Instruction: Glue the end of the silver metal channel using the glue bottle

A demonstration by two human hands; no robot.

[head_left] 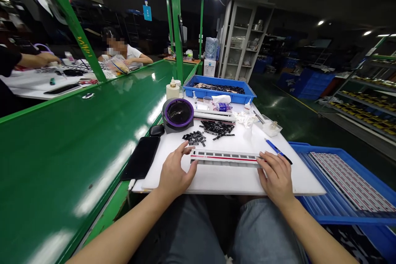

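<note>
A long white model train carriage body (227,158) with a red stripe and a row of grey windows lies level across the front of the white work board (225,181). My left hand (175,172) pinches its left end between thumb and fingers. At the opposite end, my right hand (276,176) grips it with the fingers on top and the thumb below. Just beyond it are a pile of small dark pieces (194,137) and a larger heap of black strips (218,128). A blue pen-like tool (275,147) lies beside my right hand, partly behind the fingers.
A round purple-rimmed device (178,113), a black phone-like slab (141,157) and a glue bottle (172,90) stand left. Behind is a blue bin (219,86) of dark parts. At right, a blue tray (343,154) holds striped carriage pieces. Co-workers sit across the green conveyor (102,132).
</note>
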